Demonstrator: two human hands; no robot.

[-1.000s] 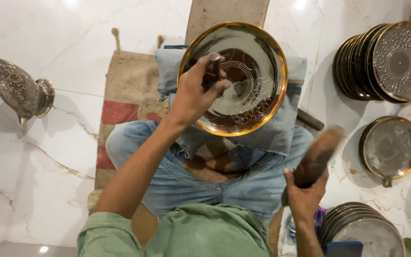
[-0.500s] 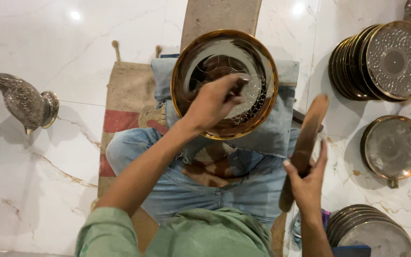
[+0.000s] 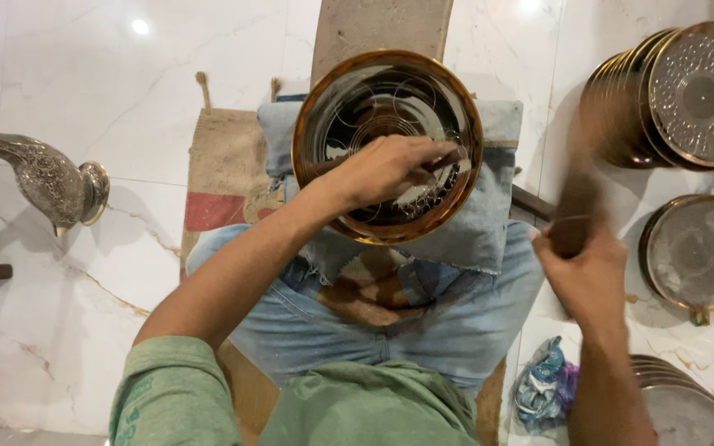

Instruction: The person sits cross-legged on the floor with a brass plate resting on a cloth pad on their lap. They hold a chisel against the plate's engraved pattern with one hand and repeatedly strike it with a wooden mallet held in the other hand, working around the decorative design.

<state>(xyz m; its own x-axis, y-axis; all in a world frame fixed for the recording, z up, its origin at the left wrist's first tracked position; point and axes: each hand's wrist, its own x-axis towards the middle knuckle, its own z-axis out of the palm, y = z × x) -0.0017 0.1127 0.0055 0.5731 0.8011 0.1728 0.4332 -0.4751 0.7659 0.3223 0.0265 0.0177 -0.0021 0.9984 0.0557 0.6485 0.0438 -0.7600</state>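
Note:
A round brass tray [image 3: 324, 107] with engraved circles and a shiny rim rests on a denim cloth [image 3: 481, 223] across my knees. My left hand [image 3: 386, 169] lies over the tray's middle, its fingers closed around a thin dark chisel [image 3: 444, 162] whose tip meets the metal. My right hand [image 3: 584, 272] is raised to the right of the tray and grips a wooden mallet [image 3: 576, 198], which is blurred by motion. I sit on the floor in blue jeans and a green shirt.
A stack of embossed round trays [image 3: 687, 91] leans at the upper right, another tray [image 3: 696, 252] lies flat below it, more [image 3: 687, 405] sit at lower right. An ornate metal vessel [image 3: 51, 177] stands left. A burlap sack [image 3: 225, 173] covers the marble floor; crumpled cloth [image 3: 543, 388] lies beside my leg.
My right hand has swung the mallet, tilting it upright and up. The tray shifted left in view and sits flatter. My left hand stays on the chisel.

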